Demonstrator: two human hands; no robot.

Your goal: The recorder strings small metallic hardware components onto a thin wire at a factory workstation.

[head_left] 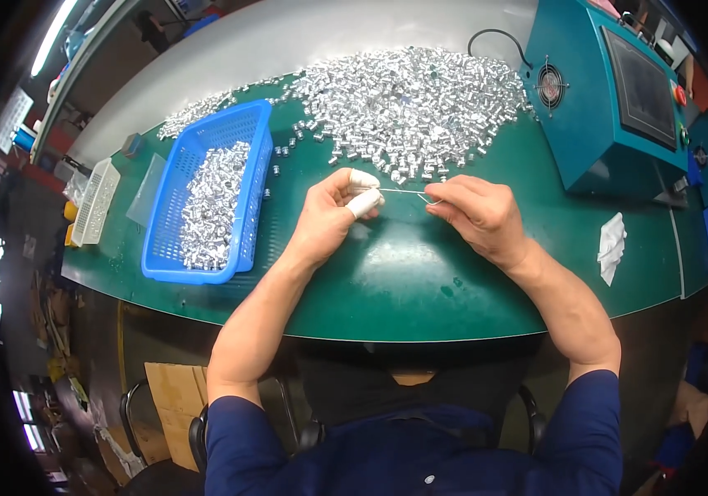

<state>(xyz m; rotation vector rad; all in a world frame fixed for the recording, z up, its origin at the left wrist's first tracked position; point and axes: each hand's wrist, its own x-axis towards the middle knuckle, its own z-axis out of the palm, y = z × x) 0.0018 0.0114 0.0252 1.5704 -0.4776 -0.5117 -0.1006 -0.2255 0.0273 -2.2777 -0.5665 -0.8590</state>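
Above the middle of the green table my two hands face each other. My right hand (486, 211) pinches a thin bent metal rod (404, 192), whose straight part runs across to the fingertips of my left hand (333, 211). White coverings wrap the thumb and a finger of my left hand, and these are pinched together where the rod's end meets them. What lies between them is hidden. Beyond the hands spreads a large heap of small shiny metal cylinders (408, 103). To the left, a blue perforated basket (246, 211) holds many similar metal cylinders (209, 211).
A teal machine (590, 107) with a fan, dark screen and red button stands at the right. A crumpled white cloth (611, 248) lies before it. A white tray (96, 202) sits left of the basket on the green table (404, 306). Cardboard (174, 405) stands below.
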